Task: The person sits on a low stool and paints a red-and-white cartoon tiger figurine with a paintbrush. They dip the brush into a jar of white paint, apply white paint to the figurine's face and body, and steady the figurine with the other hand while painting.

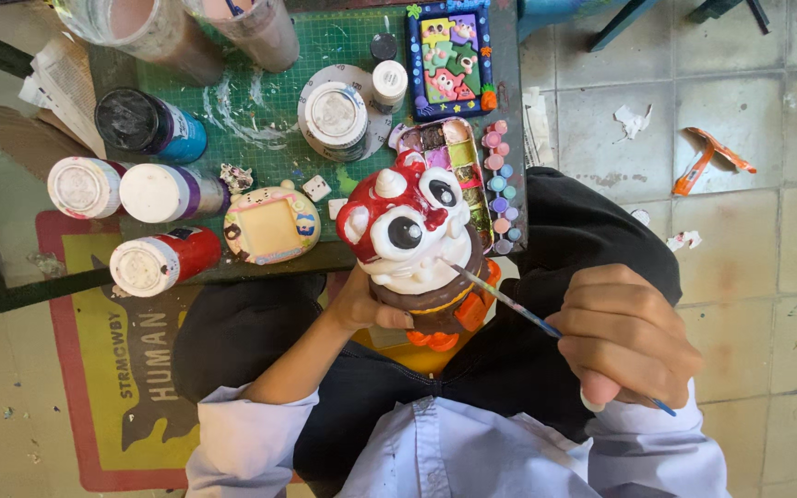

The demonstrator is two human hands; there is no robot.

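Observation:
My left hand (362, 302) grips a plaster figurine (412, 231) from below: a white face with big black eyes, red top and ears, brown and orange base. It is held above my lap, just in front of the table edge. My right hand (627, 337) pinches a thin paintbrush (509, 302) whose tip touches the figurine's lower white cheek. A paint palette (466, 166) with many small coloured wells lies on the table right behind the figurine.
A green cutting mat (343, 51) covers the table, with several paint bottles (154, 261) on the left, round paint pots (335, 115), a small painted frame figure (271, 224) and a colourful puzzle-like tile (451, 57). An orange cutter (707, 157) lies on the tiled floor.

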